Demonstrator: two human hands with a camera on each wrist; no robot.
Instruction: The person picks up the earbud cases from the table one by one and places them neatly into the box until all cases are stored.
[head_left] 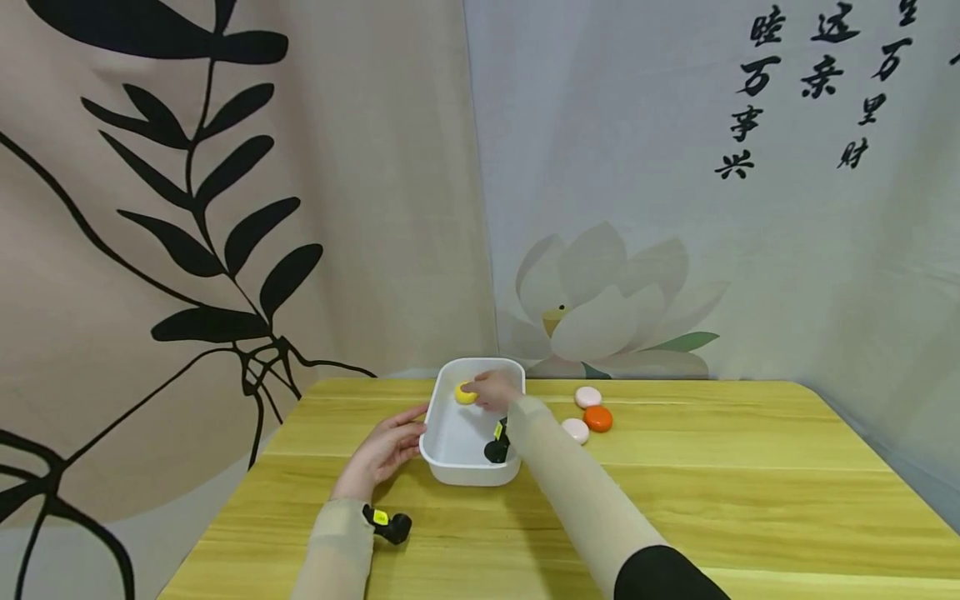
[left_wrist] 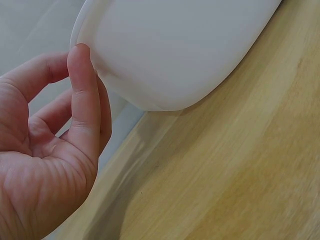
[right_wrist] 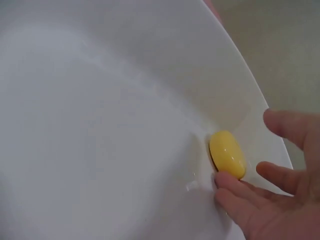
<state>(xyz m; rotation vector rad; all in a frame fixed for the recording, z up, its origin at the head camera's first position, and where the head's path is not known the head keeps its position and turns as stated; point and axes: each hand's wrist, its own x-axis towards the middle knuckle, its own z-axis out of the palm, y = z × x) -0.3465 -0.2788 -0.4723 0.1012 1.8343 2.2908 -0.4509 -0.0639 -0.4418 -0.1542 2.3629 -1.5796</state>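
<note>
A deep white plastic tub (head_left: pixel 461 437) stands upright on the table. Inside it, near the far left corner, lies a smooth rounded yellow disc (head_left: pixel 465 393), which in the right wrist view leans by the wall. Reaching over the tub, my right hand (head_left: pixel 495 390) has its fingers spread. Some fingertips (right_wrist: pixel 230 181) meet or nearly meet the yellow disc (right_wrist: pixel 227 155), while the other digits stay off it. My left hand (head_left: pixel 390 446) rests its fingertips against the tub's left side. At the rim in the left wrist view, a fingertip (left_wrist: pixel 80 55) touches the tub (left_wrist: pixel 165 50).
Right of the tub, an orange disc (head_left: pixel 597 418) lies between two pale pink discs, one farther (head_left: pixel 588 397) and one nearer (head_left: pixel 575 431). The wooden table (head_left: pixel 712 483) ends at a printed cloth backdrop (head_left: pixel 397 208). Small black cameras are strapped to both wrists.
</note>
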